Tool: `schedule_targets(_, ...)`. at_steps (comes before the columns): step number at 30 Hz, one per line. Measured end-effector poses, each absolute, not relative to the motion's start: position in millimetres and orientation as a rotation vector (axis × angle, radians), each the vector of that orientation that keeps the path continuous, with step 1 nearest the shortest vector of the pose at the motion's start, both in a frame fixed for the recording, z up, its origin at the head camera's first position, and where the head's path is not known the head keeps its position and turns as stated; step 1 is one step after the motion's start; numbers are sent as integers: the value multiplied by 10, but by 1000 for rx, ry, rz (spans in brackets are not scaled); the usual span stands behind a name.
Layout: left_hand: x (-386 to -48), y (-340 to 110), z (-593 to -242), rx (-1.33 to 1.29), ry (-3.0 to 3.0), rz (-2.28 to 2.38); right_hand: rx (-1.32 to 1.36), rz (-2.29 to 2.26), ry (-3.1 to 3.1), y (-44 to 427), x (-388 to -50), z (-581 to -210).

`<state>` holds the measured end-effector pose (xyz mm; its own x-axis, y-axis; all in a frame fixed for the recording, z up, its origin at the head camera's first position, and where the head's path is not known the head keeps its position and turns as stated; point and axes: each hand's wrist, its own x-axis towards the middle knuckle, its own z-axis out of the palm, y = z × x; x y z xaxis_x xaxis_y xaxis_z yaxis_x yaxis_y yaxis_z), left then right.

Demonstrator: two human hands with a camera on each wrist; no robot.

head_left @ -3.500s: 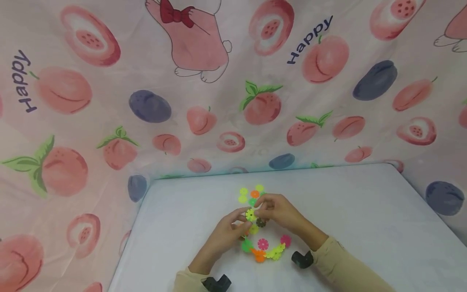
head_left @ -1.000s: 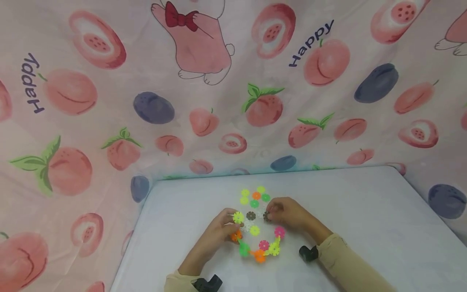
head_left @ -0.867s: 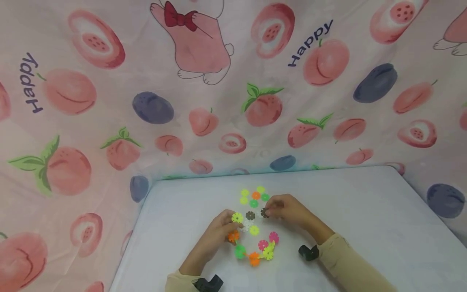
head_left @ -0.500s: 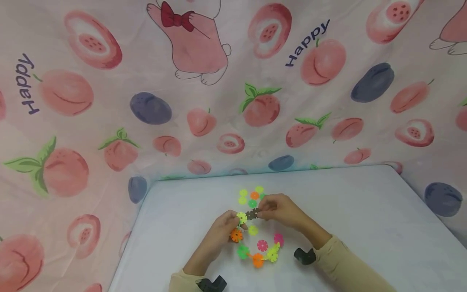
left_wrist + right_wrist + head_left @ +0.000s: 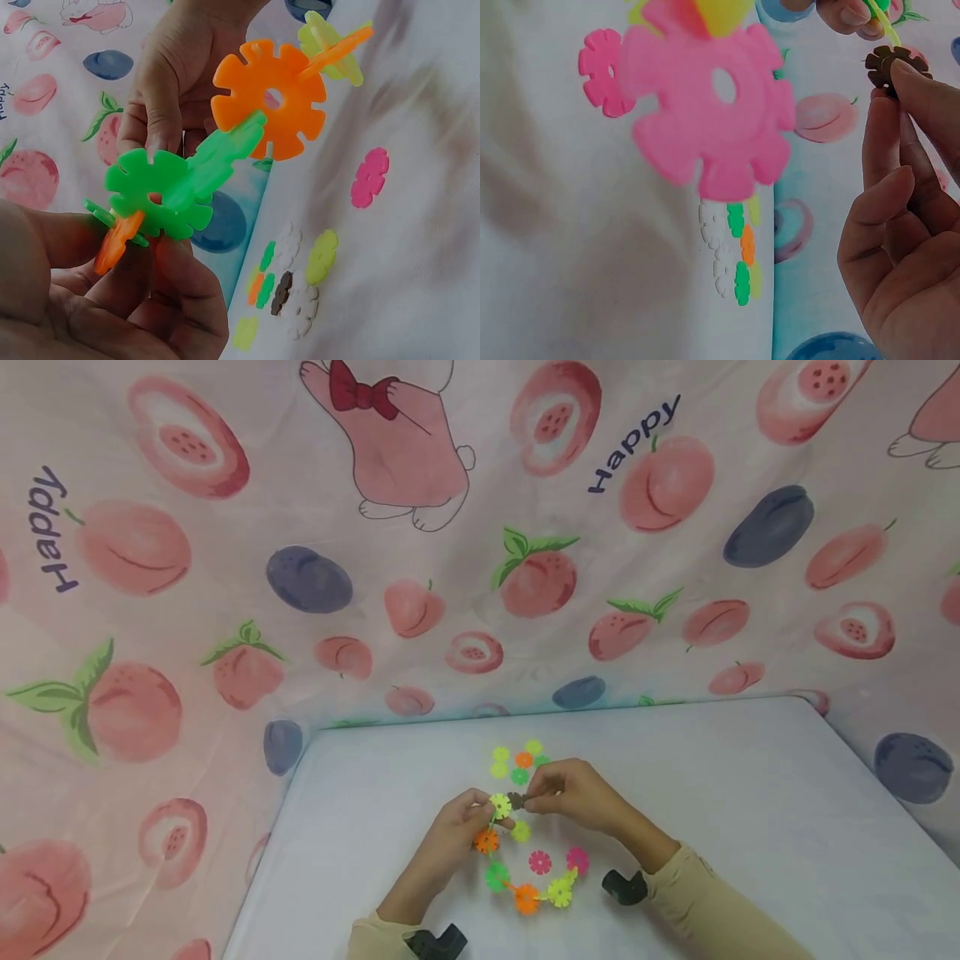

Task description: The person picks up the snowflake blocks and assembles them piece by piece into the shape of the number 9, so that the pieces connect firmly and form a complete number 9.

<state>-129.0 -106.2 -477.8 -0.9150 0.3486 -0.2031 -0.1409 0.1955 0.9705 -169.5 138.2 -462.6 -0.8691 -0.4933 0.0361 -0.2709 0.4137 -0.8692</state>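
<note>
1 brown disc [image 5: 882, 63], lower centre of the head view, is pinched by the right hand [image 5: 572, 789]; the left hand [image 5: 461, 818] grips the flower-disc chain [image 5: 497, 877] — joining seems underway, calling for aligned slots.

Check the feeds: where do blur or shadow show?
Right wrist: the pink notched plastic disc near the lens looks soft, while the dark-brown notched plastic disc looks crisper; left wrist: dim picture, broad soft shadows across the white tabletop; head: fairly even light, no strong glare.
</note>
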Motion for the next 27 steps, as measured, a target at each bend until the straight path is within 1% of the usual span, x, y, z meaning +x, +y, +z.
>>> schedule_targets(12,-1293,-1049,-4745,186,2146,1749,-674,-1453,2478,1385,-1671,-4580)
schedule_targets(27,-1280,-1026,-4752,200,2180,1770,-809,-1498,2481,1332,-1635,-4606)
